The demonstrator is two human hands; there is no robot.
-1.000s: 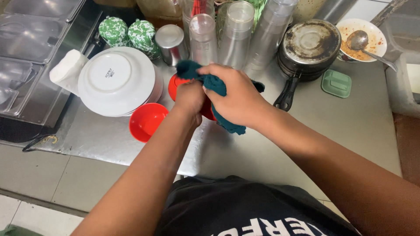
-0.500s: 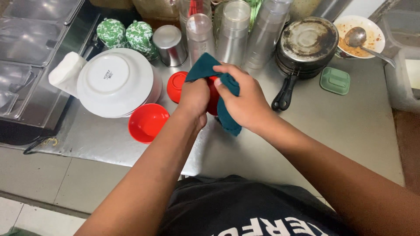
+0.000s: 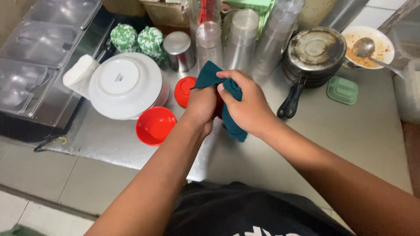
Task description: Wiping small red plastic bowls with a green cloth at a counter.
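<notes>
While the two hands meet in the middle of the frame, a dark teal cloth (image 3: 209, 75) is bunched between them. The right hand (image 3: 246, 105) curls its fingers tight around the cloth, and one end of the cloth hangs down below that hand. The left hand (image 3: 200, 107) is closed around something red (image 3: 218, 106), but most of it is hidden, so I cannot tell what it is. Just left of the hands, a red lid (image 3: 183, 91) lies on the metal counter (image 3: 358, 131). Lower and to the left sits a small red bowl (image 3: 155, 125), open side up, with nothing in it.

Left of centre, a big white bowl (image 3: 126, 85) is turned upside down, so its inside cannot be seen. At the upper left, two green and white patterned tubs (image 3: 136, 39) stand side by side. Next to them is a shiny metal cup (image 3: 179, 50). Tall stacks of clear plastic cups (image 3: 243, 41) stand at the top middle. At the upper right, a dark pan (image 3: 314, 50) with a black handle rests on the counter. Beside it lies a small green lid (image 3: 342, 90). In the top right corner, a white plate (image 3: 385, 41) holds orange sauce smears and a metal spoon (image 3: 366, 47). Clear covered trays (image 3: 39, 43) fill the far upper left.
</notes>
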